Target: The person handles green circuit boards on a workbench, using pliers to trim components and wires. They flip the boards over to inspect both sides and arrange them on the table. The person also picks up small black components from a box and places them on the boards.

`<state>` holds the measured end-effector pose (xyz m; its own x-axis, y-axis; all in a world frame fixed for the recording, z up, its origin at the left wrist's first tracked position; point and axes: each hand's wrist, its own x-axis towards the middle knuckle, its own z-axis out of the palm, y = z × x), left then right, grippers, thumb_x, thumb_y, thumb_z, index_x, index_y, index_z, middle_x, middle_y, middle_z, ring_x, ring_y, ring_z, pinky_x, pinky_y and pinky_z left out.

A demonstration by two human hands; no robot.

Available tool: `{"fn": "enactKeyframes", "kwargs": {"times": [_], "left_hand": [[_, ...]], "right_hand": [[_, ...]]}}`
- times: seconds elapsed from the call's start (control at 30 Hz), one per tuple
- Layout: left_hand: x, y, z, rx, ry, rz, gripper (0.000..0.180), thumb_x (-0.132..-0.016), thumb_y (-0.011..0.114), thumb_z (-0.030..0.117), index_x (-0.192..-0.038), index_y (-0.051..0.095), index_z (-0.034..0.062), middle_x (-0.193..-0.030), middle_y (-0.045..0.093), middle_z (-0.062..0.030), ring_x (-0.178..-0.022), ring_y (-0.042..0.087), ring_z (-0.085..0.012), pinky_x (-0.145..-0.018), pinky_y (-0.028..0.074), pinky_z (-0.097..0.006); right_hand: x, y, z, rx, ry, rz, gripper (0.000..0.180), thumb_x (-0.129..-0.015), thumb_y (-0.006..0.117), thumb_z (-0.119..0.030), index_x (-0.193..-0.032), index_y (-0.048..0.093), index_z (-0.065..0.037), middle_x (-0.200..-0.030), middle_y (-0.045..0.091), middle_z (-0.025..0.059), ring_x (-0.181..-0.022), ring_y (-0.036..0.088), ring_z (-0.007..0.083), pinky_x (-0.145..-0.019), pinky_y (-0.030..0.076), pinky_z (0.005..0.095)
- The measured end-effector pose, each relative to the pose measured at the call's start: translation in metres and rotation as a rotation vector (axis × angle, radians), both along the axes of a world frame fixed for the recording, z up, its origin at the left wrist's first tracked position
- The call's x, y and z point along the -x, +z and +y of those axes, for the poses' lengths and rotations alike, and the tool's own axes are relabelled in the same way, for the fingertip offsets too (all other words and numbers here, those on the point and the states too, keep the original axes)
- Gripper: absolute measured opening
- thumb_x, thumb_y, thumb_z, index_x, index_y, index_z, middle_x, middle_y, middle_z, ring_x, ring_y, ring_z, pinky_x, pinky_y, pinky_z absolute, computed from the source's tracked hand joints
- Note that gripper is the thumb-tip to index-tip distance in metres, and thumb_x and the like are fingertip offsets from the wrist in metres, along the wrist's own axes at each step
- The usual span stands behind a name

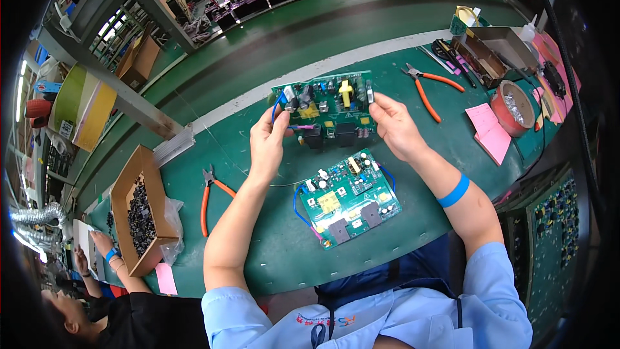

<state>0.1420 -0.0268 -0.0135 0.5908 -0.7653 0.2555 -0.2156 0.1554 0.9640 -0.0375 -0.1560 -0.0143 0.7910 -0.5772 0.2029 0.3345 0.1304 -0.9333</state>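
Observation:
Between both hands I hold up a green circuit board (329, 113), its face of capacitors and a yellow transformer turned toward me. My left hand (268, 142) pinches the board's left edge, beside a blue wire. At the right edge, my right hand (394, 126) grips it with thumb and fingers. Below, a second circuit board (349, 197) lies on the green table mat, with blue wires looping off its sides and dark blocks near its front edge. Orange-handled cutters (210, 197) rest left of my left forearm, and another orange-handled pair (429, 87) lies beyond my right hand.
On the left stands a cardboard box (145, 210) of small black parts, near a co-worker's hand (102, 242). To the right are pink paper slips (487, 132), a round tub (513, 108) and a tool box (494, 55). A green conveyor (310, 32) runs behind.

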Motion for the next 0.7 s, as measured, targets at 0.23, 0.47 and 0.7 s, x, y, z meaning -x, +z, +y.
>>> {"fn": "enactKeyframes", "kwargs": {"times": [0.23, 0.47, 0.7], "left_hand": [[0.002, 0.020, 0.008, -0.120, -0.527, 0.397, 0.020, -0.084, 0.046, 0.018, -0.088, 0.055, -0.0001, -0.082, 0.060, -0.0061, -0.067, 0.058, -0.0117, -0.054, 0.048, -0.022], [0.013, 0.016, 0.005, -0.085, -0.556, 0.631, 0.019, -0.082, 0.045, 0.011, -0.092, 0.053, -0.0033, -0.089, 0.058, -0.0110, -0.077, 0.059, -0.0181, -0.061, 0.052, -0.027], [0.013, 0.005, 0.002, -0.041, -0.499, 0.593, 0.024, -0.081, 0.045, 0.006, -0.103, 0.046, -0.0036, -0.099, 0.054, -0.0111, -0.086, 0.056, -0.0177, -0.073, 0.050, -0.030]], "right_hand": [[-0.005, -0.010, -0.017, -0.242, -0.060, -0.039, 0.032, -0.086, 0.040, -0.008, -0.116, 0.039, 0.001, -0.100, 0.054, 0.0095, -0.092, 0.051, 0.0128, -0.081, 0.041, 0.0272], [-0.004, 0.008, -0.022, 0.668, -0.498, 0.060, 0.037, -0.076, 0.056, -0.019, -0.109, 0.046, -0.005, -0.100, 0.051, 0.0116, -0.095, 0.048, 0.0208, -0.082, 0.038, 0.0311], [-0.002, 0.003, 0.004, 1.429, -0.287, 0.199, 0.069, -0.055, 0.071, -0.036, -0.111, 0.044, -0.005, -0.113, 0.040, 0.0152, -0.108, 0.036, 0.0315, -0.090, 0.028, 0.0438]]}}
